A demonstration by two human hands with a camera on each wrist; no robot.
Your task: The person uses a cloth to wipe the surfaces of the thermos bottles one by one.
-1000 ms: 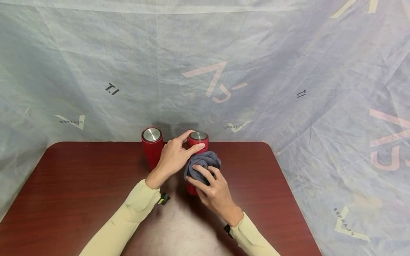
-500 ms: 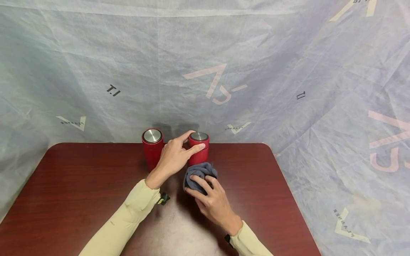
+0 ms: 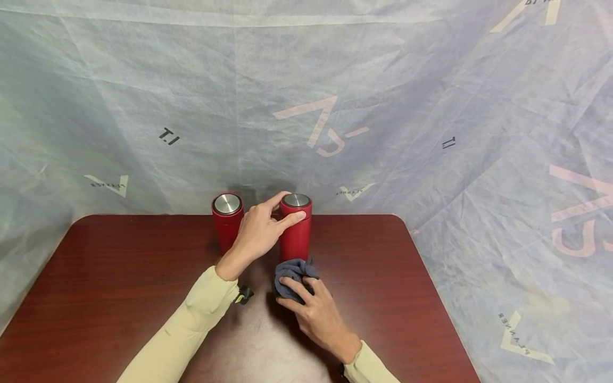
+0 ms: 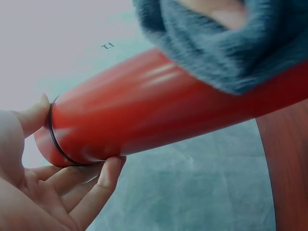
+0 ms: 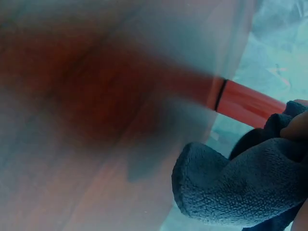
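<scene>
A red thermos [image 3: 294, 239] with a brushed-metal lid top stands near the back of the table, tilted or upright I cannot tell. My left hand [image 3: 256, 231] grips it near the top, thumb and fingers round the lid end; in the left wrist view the fingers of that hand [image 4: 62, 187] lie on both sides of the dark seam. A bunched grey-blue cloth [image 3: 289, 279] is in my right hand [image 3: 317, 316], against the thermos's lower part. The cloth [image 5: 240, 183] hides that lower part. Left of my hand stands a second red thermos [image 3: 227, 226].
The dark red wooden table [image 3: 383, 298] ends close behind both thermoses. Grey printed fabric [image 3: 191, 96] hangs as a wall at the back and along the sides. Each wrist wears a small dark device, the left one [image 3: 244, 295] being plainer to see.
My right hand has slid the cloth down the thermos toward me, baring more of its red side. My left hand keeps its grip near the top. The second thermos stays in place.
</scene>
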